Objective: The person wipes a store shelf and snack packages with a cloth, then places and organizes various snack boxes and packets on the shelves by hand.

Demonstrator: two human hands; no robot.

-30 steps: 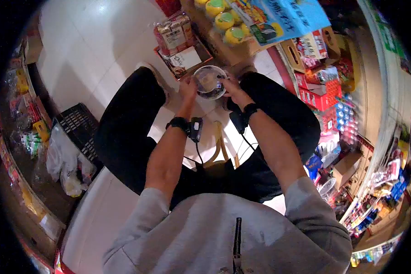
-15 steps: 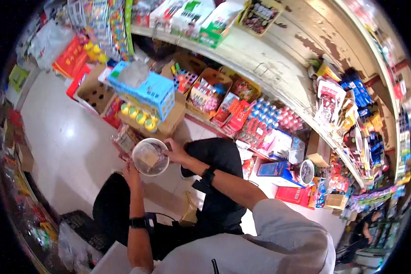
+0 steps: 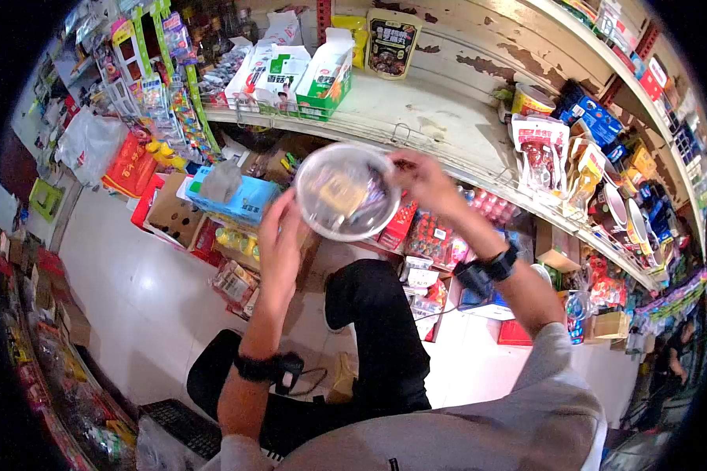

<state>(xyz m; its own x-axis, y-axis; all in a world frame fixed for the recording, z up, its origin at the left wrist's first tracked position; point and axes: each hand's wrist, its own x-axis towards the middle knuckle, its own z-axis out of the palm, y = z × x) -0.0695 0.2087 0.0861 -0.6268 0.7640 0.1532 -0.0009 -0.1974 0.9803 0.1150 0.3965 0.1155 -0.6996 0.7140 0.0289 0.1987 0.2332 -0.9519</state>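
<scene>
Between my two hands is a round white-rimmed tub (image 3: 348, 191) with a clear top. Through it show a yellowish packet and dark wrapped pieces. My left hand (image 3: 280, 239) grips its left rim, with the fingers up along the side. My right hand (image 3: 426, 182) is closed at the right rim, its fingertips partly hidden by blur. The tub is held up in front of the shelf edge, and it covers part of the boxes of snacks lower down.
Ahead runs a worn shelf (image 3: 440, 118) bearing a green-and-white box (image 3: 326, 78) and a dark pouch (image 3: 390, 45). White-and-red bags (image 3: 540, 153) stand at its right. A blue carton (image 3: 236, 196) sits below left. A person (image 3: 672, 361) is at far right.
Both hands have raised the tub from low near my knees, up and to the right, toward the shelf. My view has shifted, showing more of the shelf.
</scene>
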